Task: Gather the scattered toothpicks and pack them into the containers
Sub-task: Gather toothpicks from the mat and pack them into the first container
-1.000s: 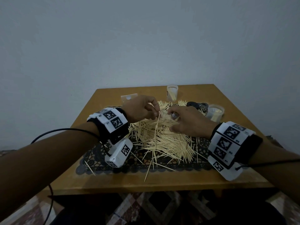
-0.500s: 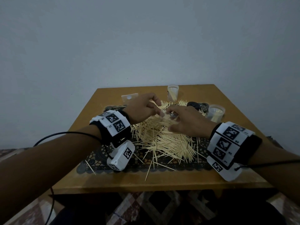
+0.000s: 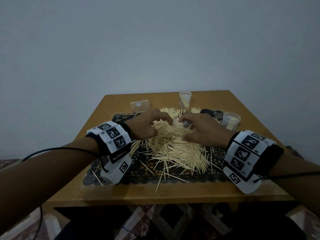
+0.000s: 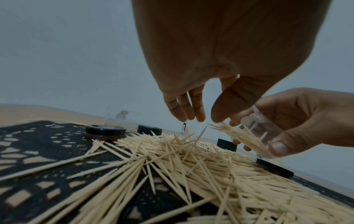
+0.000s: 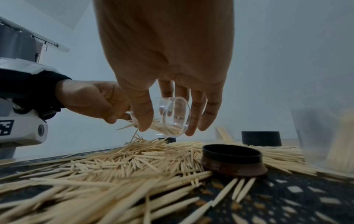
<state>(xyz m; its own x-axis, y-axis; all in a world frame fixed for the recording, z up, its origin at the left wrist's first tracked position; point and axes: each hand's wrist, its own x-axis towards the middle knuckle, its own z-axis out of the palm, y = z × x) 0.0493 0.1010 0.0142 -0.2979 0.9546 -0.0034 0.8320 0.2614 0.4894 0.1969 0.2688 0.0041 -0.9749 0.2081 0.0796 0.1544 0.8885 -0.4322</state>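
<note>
Overhead, head view: the whole desk [image 3: 121,193] is seen, with a dark lace mat [image 3: 138,172] under a wide toothpick pile [image 3: 174,149] and two upright containers at the far side.
Left wrist view: the left hand [image 4: 193,106] is seen from behind, fingers and thumb relaxed and apart just above the pile, nothing gripped.
Right wrist view: the right hand [image 5: 172,84] is shown clamped on a clear container [image 5: 172,116], thumb on one side and fingers on the other; the container is tilted, mouth toward the left hand.
Only in the wrist views: black lids [image 5: 232,160] are seen lying on the mat among the toothpicks.
Hard to make out: in the head view the held container is mostly covered by the right hand; a clear flat piece [image 3: 140,106] at the far left of the desk cannot be identified.
Cut off: the near edge of the pile runs out of both wrist views.
Held container: a loose bundle of toothpicks is inside, some ends sticking out of the mouth.
Far container [image 3: 185,99]: a few toothpicks are held, leaning.
Right container [image 3: 231,120]: it is seen well filled with toothpicks.
</note>
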